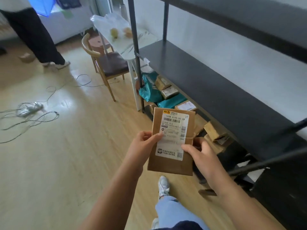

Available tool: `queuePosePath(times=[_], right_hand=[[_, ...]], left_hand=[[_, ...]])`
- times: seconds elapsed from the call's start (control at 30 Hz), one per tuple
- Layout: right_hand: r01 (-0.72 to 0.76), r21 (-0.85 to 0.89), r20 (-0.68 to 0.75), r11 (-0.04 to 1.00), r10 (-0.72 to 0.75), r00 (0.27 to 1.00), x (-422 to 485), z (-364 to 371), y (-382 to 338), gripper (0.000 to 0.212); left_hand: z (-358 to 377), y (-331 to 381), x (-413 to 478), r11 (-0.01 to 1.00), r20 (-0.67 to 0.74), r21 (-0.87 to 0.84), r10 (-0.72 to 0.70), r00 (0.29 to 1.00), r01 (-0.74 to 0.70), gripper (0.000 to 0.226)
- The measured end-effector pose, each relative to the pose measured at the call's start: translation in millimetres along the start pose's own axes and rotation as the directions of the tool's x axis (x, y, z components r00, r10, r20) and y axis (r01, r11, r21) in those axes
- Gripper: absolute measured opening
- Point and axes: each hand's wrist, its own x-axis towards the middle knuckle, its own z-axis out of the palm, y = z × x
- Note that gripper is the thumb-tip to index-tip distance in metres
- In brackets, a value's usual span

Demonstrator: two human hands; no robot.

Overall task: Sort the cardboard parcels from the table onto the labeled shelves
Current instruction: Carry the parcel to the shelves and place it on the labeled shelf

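Black shelf unit (pixel 207 83) fills the right side; middle shelf bare, lowest level crowded with cardboard and teal parcels (pixel 167 93). Wood floor (pixel 74 146) to the left, loose cables (pixel 29 112) on it. Flat cardboard parcel (pixel 171 141) held upright in the air before the shelves, white label facing the camera. Left hand (pixel 142 145) clamped on its left edge, thumb over the label; right hand (pixel 201 153) clamped on its right edge.
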Motion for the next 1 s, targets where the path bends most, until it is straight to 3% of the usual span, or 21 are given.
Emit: queuePosePath(times=[0.47, 0.63, 0.8, 1.0], right_hand=[[0.063, -0.075, 0.167, 0.995, -0.050, 0.985, 200, 110, -130, 0.039], [0.082, -0.093, 0.202, 0.992, -0.061, 0.977, 243, 161, -166, 0.029], [0.074, -0.125, 0.129, 0.989, -0.058, 0.990, 287, 207, -191, 0.039], [0.034, -0.040, -0.054, 0.999, -0.036, 0.998, 328, 266, -226, 0.028]], left_hand=[[-97, 101, 169, 0.998, -0.132, -0.046, 0.033, 0.991, -0.039, 0.038], [-143, 122, 208, 0.993, -0.192, -0.101, 0.033, 0.981, -0.053, 0.036], [-186, 147, 267, 0.997, -0.171, -0.079, 0.011, 0.985, -0.025, 0.044], [-238, 197, 341, 0.995, -0.077, 0.098, 0.044, 0.996, -0.036, 0.034]])
